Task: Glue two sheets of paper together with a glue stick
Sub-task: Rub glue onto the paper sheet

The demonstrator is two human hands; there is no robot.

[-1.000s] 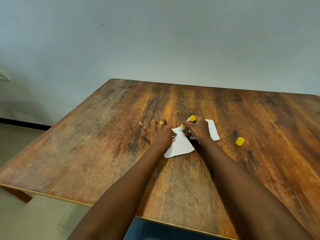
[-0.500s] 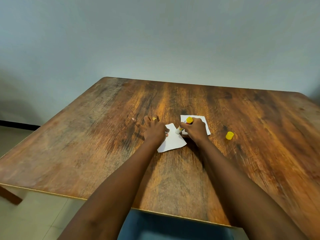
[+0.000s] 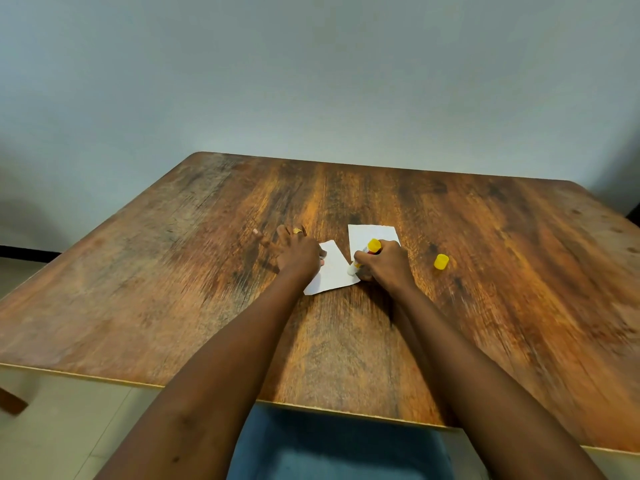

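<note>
Two small white paper sheets lie mid-table. The near sheet (image 3: 332, 275) is turned at an angle, and my left hand (image 3: 296, 252) presses flat on its left part with fingers spread. The far sheet (image 3: 370, 233) lies just behind it, partly under my right hand (image 3: 386, 263). That hand grips a glue stick (image 3: 363, 256) with a yellow base, tilted so its white tip touches the near sheet's right edge. The yellow cap (image 3: 441, 261) of the glue stick rests on the table to the right, apart from both hands.
The wooden table (image 3: 173, 289) reaches a plain wall at the back. Its front edge runs close to my body, with blue cloth below it. Floor shows at the left.
The glue stick's tip has slid down and right along the near sheet toward its right edge. My left hand stays pressed on the sheet. The camera view shifted slightly.
</note>
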